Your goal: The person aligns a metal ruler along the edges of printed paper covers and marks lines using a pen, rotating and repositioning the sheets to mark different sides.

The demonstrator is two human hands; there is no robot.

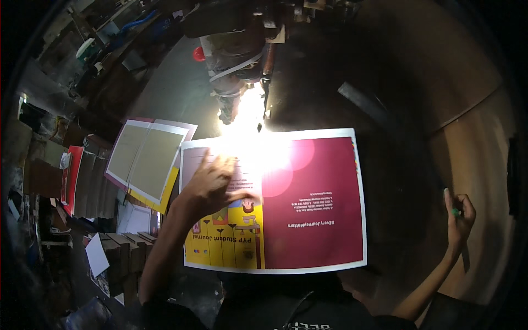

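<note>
A large printed cover sheet (313, 220) lies upside down in front of me, yellow and pale pink on the left, deep pink on the right, with a white border. On its left half rests my left hand (214, 184), fingers spread and nothing gripped. Glare from a bright lamp (252, 113) washes out the sheet's far edge near those fingers. Well off to the right, clear of the sheet, my right hand (461, 214) has its fingers curled round a small green object (455, 212), mostly hidden, while one digit points up.
A dark machine head (234, 60) with wrapped tape hangs over the sheet's far edge. Left of it lies a cover with grey boards (140, 159). Stacked books or boards (124, 250) stand at lower left. A flat metal strip (363, 102) lies at far right.
</note>
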